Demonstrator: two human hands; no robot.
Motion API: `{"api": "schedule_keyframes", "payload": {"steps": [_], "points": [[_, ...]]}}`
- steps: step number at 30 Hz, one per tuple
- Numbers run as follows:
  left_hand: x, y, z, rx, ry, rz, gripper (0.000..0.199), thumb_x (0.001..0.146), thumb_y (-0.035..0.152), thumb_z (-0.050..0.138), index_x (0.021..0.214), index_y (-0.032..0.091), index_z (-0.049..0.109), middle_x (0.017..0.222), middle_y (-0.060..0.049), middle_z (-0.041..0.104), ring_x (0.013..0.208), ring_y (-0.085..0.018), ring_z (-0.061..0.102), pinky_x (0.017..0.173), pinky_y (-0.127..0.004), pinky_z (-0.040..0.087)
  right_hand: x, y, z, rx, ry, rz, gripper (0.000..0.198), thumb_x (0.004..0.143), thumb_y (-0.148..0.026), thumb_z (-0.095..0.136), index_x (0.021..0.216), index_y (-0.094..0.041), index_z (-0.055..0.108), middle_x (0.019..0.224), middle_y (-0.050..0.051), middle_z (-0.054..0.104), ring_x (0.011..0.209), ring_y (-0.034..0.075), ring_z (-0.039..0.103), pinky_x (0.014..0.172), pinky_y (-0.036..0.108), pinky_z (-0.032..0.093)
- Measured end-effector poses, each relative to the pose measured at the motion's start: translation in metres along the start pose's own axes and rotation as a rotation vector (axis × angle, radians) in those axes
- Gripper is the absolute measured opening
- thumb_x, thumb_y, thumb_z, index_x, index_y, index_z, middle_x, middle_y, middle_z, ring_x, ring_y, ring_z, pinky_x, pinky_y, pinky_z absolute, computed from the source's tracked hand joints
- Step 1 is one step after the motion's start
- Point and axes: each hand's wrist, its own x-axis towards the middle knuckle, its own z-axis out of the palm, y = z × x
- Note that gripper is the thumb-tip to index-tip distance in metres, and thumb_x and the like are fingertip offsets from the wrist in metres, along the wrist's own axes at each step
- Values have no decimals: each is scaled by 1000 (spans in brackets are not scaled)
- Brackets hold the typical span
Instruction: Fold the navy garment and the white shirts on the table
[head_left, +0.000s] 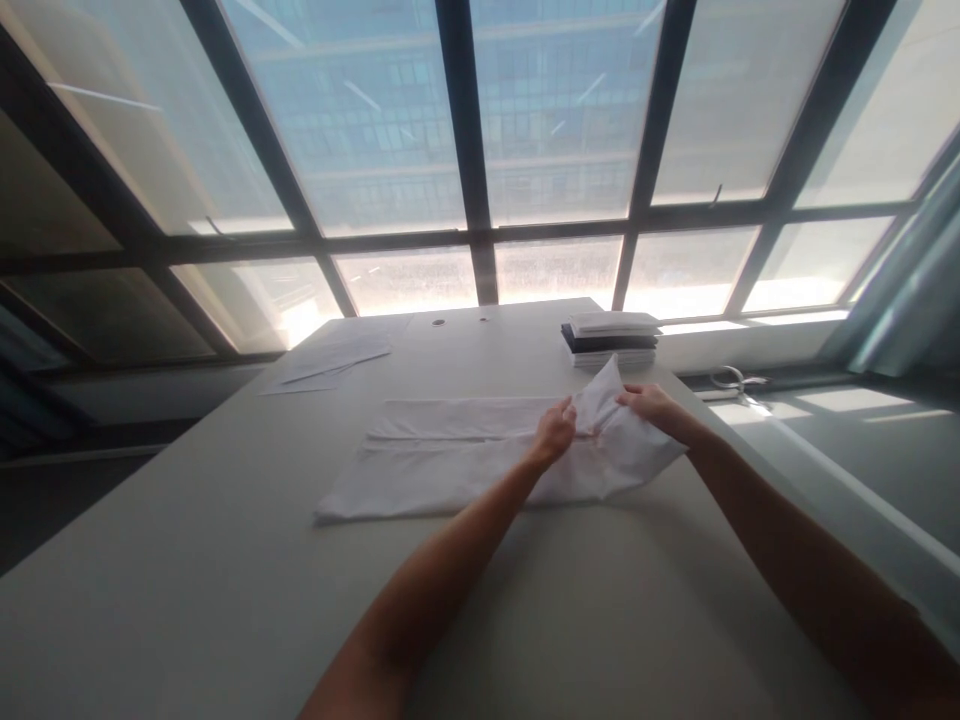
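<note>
A white garment [442, 475], perhaps a shirt, lies spread in a long folded shape across the white table, with a lengthwise fold line along it. At its right end, my left hand [555, 432] is closed on the cloth near the middle. My right hand [651, 408] pinches the same end a little farther right, thumb and fingers together. Between and beside the hands the fabric is bunched, and one corner stands up in a peak. The garment's left end lies flat, touched by neither hand.
Behind my right hand, a stack of folded white and black cloths [611, 340] stands near the table's [187, 560] right edge. Loose white sheets [330, 360] lie at the far left. A white cable [739, 382] is beyond the right edge. Large windows [555, 110] rise behind.
</note>
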Motion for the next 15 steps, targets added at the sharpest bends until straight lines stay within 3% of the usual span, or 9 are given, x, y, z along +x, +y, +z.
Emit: {"api": "schedule_keyframes", "payload": {"steps": [3, 7, 9, 12, 15], "points": [[-2, -9, -15, -434, -25, -129, 50, 103, 38, 37, 149, 22, 49, 152, -11, 53, 137, -24, 53, 114, -43, 42, 1, -18, 16, 49, -106, 18, 18, 84, -20, 67, 96, -11, 77, 69, 6, 71, 56, 15, 60, 49, 21, 46], [-3, -20, -20, -833, -44, -280, 53, 105, 52, 32, 149, 25, 46, 143, -11, 60, 119, -21, 66, 102, -37, 53, -5, -37, 59, 71, -139, 62, 33, 86, -26, 68, 115, -10, 69, 53, -3, 58, 43, 10, 47, 40, 19, 38], [2, -24, -20, -881, -57, -332, 59, 105, 57, 26, 138, 18, 56, 117, -12, 71, 102, -23, 71, 90, -37, 57, -12, -39, 83, 142, -237, 82, 33, 89, -29, 67, 117, -12, 66, 58, -2, 60, 46, 11, 52, 42, 20, 43], [11, -28, -23, -811, -34, -372, 50, 105, 49, 35, 115, 11, 66, 80, -9, 69, 79, -23, 69, 76, -36, 58, -17, -32, 107, 323, -411, 76, 23, 92, -34, 63, 104, -15, 68, 68, 2, 64, 52, 13, 58, 51, 25, 54], [14, -32, -27, -767, 16, -368, 21, 95, 25, 57, 107, 11, 66, 72, -3, 65, 66, -16, 62, 70, -29, 54, -6, -16, 104, 489, -353, -5, 23, 93, -37, 61, 100, -16, 69, 76, 6, 69, 62, 16, 64, 60, 28, 57]]}}
